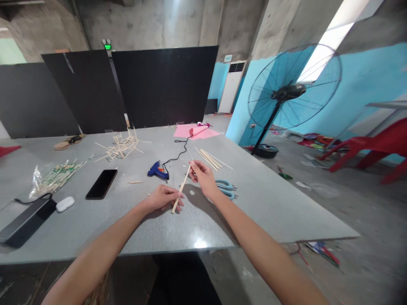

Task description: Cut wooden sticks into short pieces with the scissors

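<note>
Wooden stick [184,182] slants down from right hand [202,175] past left hand [161,197], pinched by both.

Black partitions [165,84] stood beyond the far edge of the grey tabletop [280,216]; to the right, a large fan [288,92] and red chair [378,142] occupied a littered floor [365,207] near blue-painted walls [381,76].

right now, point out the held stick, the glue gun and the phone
held stick [184,182], head view, on its bare middle stretch
glue gun [155,170], head view, on its blue body
phone [101,184], head view, on its dark screen
</note>
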`<state>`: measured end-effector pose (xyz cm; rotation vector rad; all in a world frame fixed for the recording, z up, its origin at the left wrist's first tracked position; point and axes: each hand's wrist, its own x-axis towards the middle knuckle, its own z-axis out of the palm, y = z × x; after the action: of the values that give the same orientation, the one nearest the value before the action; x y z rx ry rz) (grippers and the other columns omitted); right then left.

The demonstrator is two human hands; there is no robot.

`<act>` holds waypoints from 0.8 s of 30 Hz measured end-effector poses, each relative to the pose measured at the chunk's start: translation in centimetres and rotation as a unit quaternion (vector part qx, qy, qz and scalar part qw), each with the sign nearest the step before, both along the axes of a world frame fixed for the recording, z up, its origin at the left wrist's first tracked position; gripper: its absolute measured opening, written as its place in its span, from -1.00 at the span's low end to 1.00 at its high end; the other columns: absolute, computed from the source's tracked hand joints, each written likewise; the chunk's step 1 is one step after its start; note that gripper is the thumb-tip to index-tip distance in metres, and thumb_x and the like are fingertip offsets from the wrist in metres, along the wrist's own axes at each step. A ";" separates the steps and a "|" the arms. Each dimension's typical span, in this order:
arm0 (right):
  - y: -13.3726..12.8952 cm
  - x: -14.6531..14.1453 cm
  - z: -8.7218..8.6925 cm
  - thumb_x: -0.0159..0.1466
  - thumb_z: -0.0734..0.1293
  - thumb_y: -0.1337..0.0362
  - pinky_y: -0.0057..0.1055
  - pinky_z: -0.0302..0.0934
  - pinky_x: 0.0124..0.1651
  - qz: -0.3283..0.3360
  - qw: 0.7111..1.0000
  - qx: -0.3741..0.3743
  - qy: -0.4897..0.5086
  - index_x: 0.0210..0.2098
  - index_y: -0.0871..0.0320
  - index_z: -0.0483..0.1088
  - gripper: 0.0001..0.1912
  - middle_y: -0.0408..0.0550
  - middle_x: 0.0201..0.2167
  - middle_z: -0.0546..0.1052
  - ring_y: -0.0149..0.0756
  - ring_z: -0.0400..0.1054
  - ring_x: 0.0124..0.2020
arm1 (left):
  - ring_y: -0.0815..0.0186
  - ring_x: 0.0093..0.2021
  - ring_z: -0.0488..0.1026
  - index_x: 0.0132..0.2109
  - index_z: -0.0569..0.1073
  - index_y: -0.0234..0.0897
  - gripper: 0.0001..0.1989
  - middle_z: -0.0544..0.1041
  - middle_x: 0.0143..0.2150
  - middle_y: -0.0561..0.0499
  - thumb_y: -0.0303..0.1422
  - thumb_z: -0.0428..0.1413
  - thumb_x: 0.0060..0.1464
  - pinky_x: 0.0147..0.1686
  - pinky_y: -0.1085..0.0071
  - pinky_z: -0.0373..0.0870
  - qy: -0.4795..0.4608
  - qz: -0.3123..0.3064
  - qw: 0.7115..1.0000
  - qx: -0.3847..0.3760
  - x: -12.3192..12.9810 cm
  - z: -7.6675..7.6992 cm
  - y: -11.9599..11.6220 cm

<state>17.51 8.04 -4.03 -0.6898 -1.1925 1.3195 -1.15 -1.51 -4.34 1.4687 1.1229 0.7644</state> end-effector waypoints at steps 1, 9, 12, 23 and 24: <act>0.0 0.0 0.0 0.07 0.53 -0.18 -0.45 -0.06 -0.60 0.003 1.000 -0.004 0.001 -0.23 0.08 0.51 -0.49 -0.25 -0.55 0.36 -0.46 0.12 -0.61 | 0.31 -0.49 0.58 -0.14 0.66 -0.48 -0.47 0.68 -0.30 -0.31 0.02 0.24 0.20 -0.71 0.51 -0.04 -0.003 0.001 1.000 -0.001 0.0 0.0 0.0; -0.2 0.1 0.1 0.07 0.54 -0.19 -0.45 -0.08 -0.58 0.055 0.998 -0.024 -0.011 -0.20 0.12 0.54 -0.45 -0.26 -0.57 0.32 -0.48 0.09 -0.60 | 0.29 -0.46 0.61 -0.17 0.64 -0.49 -0.45 0.68 -0.29 -0.32 0.04 0.25 0.17 -0.71 0.53 -0.01 -0.006 0.004 1.000 -0.001 -0.1 0.0 0.0; -0.5 0.0 0.2 0.05 0.55 -0.17 -0.45 -0.07 -0.57 0.093 0.994 -0.016 -0.045 -0.27 0.13 0.53 -0.48 -0.26 -0.58 0.33 -0.48 0.08 -0.60 | 0.25 -0.43 0.64 -0.14 0.63 -0.48 -0.43 0.69 -0.24 -0.32 0.06 0.29 0.13 -0.73 0.54 0.00 -0.029 0.019 0.999 -0.011 -0.1 -0.3 0.3; -1.3 0.3 0.2 0.13 0.51 -0.18 -0.43 -0.08 -0.54 0.153 0.978 0.031 -0.136 -0.27 0.16 0.62 -0.50 -0.25 -0.60 0.28 -0.47 0.01 -0.58 | 0.27 -0.43 0.64 -0.09 0.63 -0.45 -0.45 0.70 -0.22 -0.32 0.05 0.29 0.13 -0.73 0.56 0.02 -0.065 0.045 0.997 -0.026 -0.2 -0.4 0.3; -1.4 0.3 0.2 0.15 0.51 -0.17 -0.44 -0.08 -0.53 0.169 0.973 0.032 -0.154 -0.29 0.17 0.62 -0.51 -0.25 -0.60 0.28 -0.47 0.02 -0.57 | 0.27 -0.42 0.64 -0.09 0.63 -0.45 -0.45 0.70 -0.21 -0.31 0.04 0.30 0.13 -0.73 0.56 0.01 -0.074 0.047 0.996 -0.025 -0.2 -0.4 0.3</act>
<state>17.81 6.66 -3.81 -0.6811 -1.6527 1.4820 -1.33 -1.25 -4.69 1.3035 1.0966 0.8895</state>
